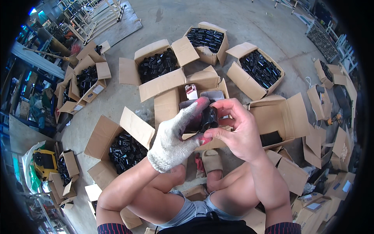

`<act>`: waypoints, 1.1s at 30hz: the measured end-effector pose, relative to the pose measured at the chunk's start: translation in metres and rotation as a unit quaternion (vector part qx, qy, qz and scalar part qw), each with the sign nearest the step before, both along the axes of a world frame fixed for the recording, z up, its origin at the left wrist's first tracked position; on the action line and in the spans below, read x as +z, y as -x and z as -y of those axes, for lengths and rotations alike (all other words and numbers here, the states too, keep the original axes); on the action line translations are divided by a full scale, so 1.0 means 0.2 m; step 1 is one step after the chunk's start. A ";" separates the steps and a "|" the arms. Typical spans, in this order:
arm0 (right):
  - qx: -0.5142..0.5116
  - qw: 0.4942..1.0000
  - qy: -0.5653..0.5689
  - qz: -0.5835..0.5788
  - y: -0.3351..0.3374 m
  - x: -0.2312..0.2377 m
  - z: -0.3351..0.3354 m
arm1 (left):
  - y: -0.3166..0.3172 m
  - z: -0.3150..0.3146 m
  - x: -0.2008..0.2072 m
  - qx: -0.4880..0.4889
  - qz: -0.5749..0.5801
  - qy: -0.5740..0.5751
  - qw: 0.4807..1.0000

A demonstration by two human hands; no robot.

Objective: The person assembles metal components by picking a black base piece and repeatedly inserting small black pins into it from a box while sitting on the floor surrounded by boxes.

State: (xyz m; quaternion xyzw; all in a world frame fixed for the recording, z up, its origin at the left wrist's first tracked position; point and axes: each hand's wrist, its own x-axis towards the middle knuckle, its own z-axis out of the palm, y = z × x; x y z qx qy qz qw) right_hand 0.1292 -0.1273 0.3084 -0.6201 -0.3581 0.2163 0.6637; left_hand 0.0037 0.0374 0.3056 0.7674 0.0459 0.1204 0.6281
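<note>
A glossy black cylindrical part (209, 118) is held up in front of me, between both hands. My left hand (176, 130), in a whitish knit glove with red-stained fingertips, curls its thumb and fingers around the part's left side. My bare right hand (238, 126) pinches it from the right with thumb and fingers. The part's exact kind I cannot make out. Below the hands sits an open cardboard box (167, 107) with a small white-and-dark-red box (191, 91) inside it. What else lies in that box is largely hidden by my hands.
Open cartons of black parts stand around me: one far left (134, 62), one far middle (212, 54), one far right (249, 85) and one near left (103, 136). Close on the right, a carton (278, 115) holds a few dark pieces. More cartons and a yellow-black case (44, 162) line the sides.
</note>
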 end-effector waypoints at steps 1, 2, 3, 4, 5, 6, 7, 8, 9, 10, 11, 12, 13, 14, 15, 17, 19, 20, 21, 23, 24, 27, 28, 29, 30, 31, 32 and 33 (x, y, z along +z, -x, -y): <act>0.000 1.000 0.005 0.013 0.00 0.00 0.00 | 0.00 0.01 0.01 0.003 0.003 0.013 1.000; 0.000 1.000 0.010 0.026 -0.01 0.01 0.01 | 0.00 0.01 0.00 -0.006 0.014 -0.001 1.000; 0.000 0.999 0.016 0.039 -0.01 0.00 0.01 | 0.00 0.01 -0.01 -0.015 0.026 -0.015 0.999; 0.003 0.999 0.018 0.038 -0.01 0.00 0.02 | 0.00 0.00 -0.01 -0.024 0.038 -0.028 0.999; 0.006 0.999 0.020 0.038 -0.01 0.00 0.03 | 0.00 0.00 -0.02 -0.029 0.036 -0.036 0.998; 0.008 0.999 0.021 0.038 0.00 0.00 0.03 | 0.01 -0.01 -0.02 -0.035 0.034 -0.046 0.998; 0.010 0.999 0.021 0.044 0.00 0.00 0.03 | 0.01 -0.02 -0.02 -0.040 0.033 -0.055 0.997; 0.011 0.998 0.021 0.051 0.00 0.01 0.03 | 0.01 -0.03 -0.03 -0.046 0.041 -0.056 0.997; 0.013 0.998 0.023 0.059 0.00 0.02 0.04 | 0.00 -0.03 -0.04 -0.051 0.051 -0.055 0.996; 0.012 0.998 0.028 0.059 0.00 0.02 0.05 | -0.01 -0.03 -0.04 -0.056 0.060 -0.054 0.995; 0.012 0.998 0.034 0.059 0.00 0.03 0.05 | -0.01 -0.03 -0.04 -0.058 0.049 -0.032 0.997; 0.012 0.998 0.037 0.058 0.00 0.03 0.06 | -0.01 -0.02 -0.02 -0.059 0.036 -0.012 0.998; 0.014 0.998 0.033 0.055 -0.01 0.03 0.06 | -0.01 -0.02 -0.01 -0.060 0.024 0.008 0.998; 0.015 0.998 0.029 0.053 -0.01 0.03 0.07 | -0.01 -0.01 0.00 -0.057 0.019 0.015 0.998; 0.013 0.998 0.026 0.051 -0.02 0.02 0.07 | -0.01 -0.01 0.00 -0.056 0.017 0.024 0.998; 0.015 0.999 0.014 0.047 -0.02 0.01 0.08 | -0.02 0.00 0.00 -0.049 0.006 0.043 0.998; 0.015 0.999 0.009 0.044 -0.02 0.00 0.08 | 0.00 0.02 0.01 -0.029 -0.014 0.060 0.998; 0.012 0.999 0.012 0.046 -0.01 0.00 0.08 | 0.00 0.02 0.00 -0.028 -0.003 0.072 0.997; 0.011 0.999 0.016 0.047 -0.01 0.00 0.07 | 0.00 0.02 0.00 -0.024 0.009 0.084 0.996; 0.009 0.999 0.011 0.047 -0.01 0.01 0.06 | 0.01 0.02 0.00 -0.016 0.028 0.073 0.997; 0.007 0.999 0.010 0.047 -0.01 0.01 0.06 | 0.01 0.02 -0.01 -0.012 0.035 0.052 0.998; -0.002 0.999 0.014 0.049 0.00 0.04 0.07 | 0.00 0.03 -0.02 0.004 0.058 -0.023 0.998; -0.001 0.999 0.013 0.051 0.00 0.04 0.08 | 0.00 0.04 -0.01 0.011 0.066 -0.049 0.997; 0.000 0.999 0.012 0.053 0.00 0.05 0.08 | 0.00 0.04 0.00 0.015 0.052 -0.049 0.997; 0.002 0.998 0.012 0.054 -0.01 0.04 0.09 | 0.01 0.04 0.01 0.020 0.036 -0.049 0.998; 0.010 0.998 0.008 0.057 -0.01 0.04 0.09 | 0.01 0.04 0.01 0.024 0.021 -0.048 0.998; 0.017 0.998 0.005 0.060 -0.01 0.05 0.09 | 0.01 0.04 0.00 0.010 0.047 -0.059 0.997; 0.025 0.998 0.002 0.064 -0.02 0.05 0.09 | 0.00 0.03 0.00 -0.004 0.074 -0.069 0.995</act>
